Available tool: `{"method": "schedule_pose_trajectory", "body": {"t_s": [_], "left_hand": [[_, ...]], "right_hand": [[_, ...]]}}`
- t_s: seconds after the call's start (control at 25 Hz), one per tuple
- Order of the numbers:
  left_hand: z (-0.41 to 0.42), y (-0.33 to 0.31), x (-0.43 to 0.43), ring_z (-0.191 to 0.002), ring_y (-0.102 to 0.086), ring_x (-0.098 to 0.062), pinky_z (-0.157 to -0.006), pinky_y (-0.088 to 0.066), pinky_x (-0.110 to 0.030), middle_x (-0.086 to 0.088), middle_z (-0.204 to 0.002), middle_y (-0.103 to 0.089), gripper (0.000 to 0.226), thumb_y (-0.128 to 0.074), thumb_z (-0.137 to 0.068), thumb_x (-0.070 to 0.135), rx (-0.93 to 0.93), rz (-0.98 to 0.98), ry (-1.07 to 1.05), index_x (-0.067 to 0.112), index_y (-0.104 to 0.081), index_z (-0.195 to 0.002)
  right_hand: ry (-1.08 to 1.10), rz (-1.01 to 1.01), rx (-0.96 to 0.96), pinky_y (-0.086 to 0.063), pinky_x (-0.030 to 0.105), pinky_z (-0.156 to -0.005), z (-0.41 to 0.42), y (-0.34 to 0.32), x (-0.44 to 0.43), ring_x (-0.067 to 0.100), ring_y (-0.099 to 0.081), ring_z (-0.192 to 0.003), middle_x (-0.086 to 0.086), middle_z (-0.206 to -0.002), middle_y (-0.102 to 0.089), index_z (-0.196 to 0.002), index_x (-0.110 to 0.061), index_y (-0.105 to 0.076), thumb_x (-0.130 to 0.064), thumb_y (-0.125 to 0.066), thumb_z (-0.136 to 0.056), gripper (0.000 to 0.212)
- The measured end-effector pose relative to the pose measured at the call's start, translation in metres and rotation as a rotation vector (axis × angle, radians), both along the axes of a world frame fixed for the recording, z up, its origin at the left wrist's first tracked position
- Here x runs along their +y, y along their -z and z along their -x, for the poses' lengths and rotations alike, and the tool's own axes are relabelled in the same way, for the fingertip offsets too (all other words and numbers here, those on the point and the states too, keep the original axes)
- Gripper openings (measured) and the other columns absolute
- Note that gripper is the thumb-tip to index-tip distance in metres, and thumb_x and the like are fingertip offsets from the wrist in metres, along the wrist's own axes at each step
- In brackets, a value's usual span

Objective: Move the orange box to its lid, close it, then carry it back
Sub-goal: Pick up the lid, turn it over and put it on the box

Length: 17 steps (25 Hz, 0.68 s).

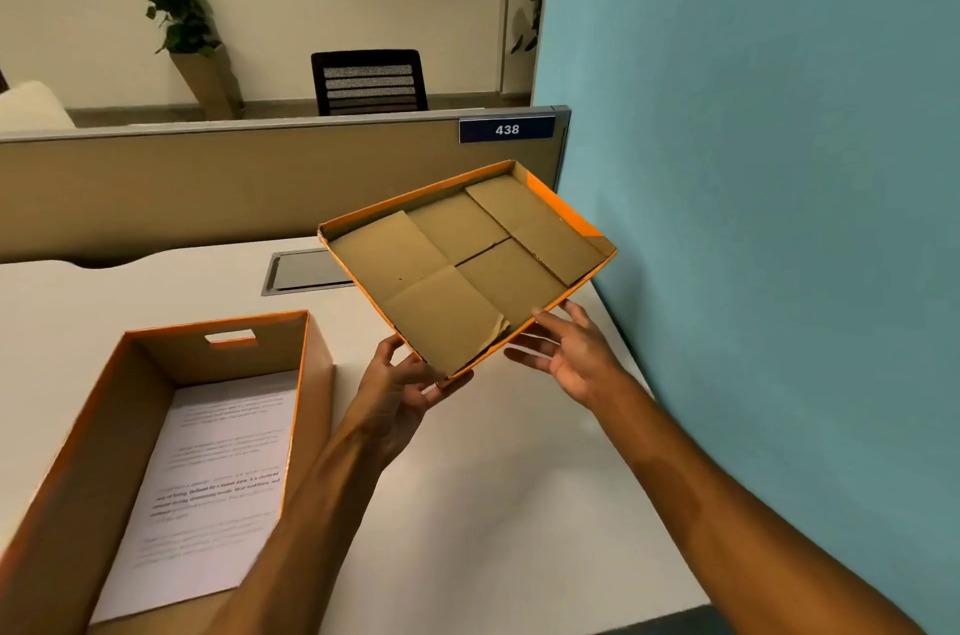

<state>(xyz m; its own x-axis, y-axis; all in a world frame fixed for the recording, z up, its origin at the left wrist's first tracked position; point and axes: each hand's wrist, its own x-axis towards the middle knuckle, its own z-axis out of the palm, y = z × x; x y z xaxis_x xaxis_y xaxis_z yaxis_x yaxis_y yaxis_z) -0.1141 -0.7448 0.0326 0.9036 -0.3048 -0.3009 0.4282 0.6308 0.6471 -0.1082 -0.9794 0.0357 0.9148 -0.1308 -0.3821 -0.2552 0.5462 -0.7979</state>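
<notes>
The orange box [78, 452] stands open on the white desk at the lower left, with a printed sheet [218, 478] lying on its bottom. Its orange lid [457, 265] is held in the air to the right of the box, tilted, with the brown cardboard inside facing me. My left hand [400, 395] grips the lid's near corner from below. My right hand [571, 354] has its fingers spread and touches the lid's near right edge.
The white desk [493, 478] ends at a beige partition [208, 182] with a "438" sign [506, 129]. A grey cable hatch [306, 271] sits in the desk behind the lid. A teal wall [779, 219] stands close on the right. A black chair [369, 81] and a plant [182, 11] lie beyond.
</notes>
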Motion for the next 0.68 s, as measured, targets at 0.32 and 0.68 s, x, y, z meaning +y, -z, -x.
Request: {"method": "schedule_pose_trajectory", "body": {"t_s": [0.32,0.68], "left_hand": [[0.125,-0.013,0.025,-0.106,-0.068,-0.038,-0.089,-0.052,-0.062,-0.023,-0.131,-0.059,0.086,-0.063,-0.060,-0.024,-0.150,-0.116,-0.041,0.023,-0.045,-0.130],[0.192,-0.036,0.080,-0.112,-0.066,-0.038,-0.081,-0.057,-0.057,-0.011,-0.135,-0.058,0.090,-0.073,-0.072,-0.013,-0.221,-0.252,-0.081,0.034,-0.040,-0.143]], "right_hand": [[-0.013,-0.085,-0.024,-0.059,0.051,-0.076,0.110,-0.009,0.056,0.040,-0.070,-0.100,0.027,-0.119,-0.066,-0.149,-0.027,-0.032,0.010,-0.060,-0.087,0.078],[-0.159,-0.009,-0.031,-0.060,0.048,-0.076,0.151,-0.030,0.106,0.040,-0.069,-0.102,0.024,-0.121,-0.065,-0.145,-0.023,-0.037,0.004,-0.062,-0.089,0.067]]}}
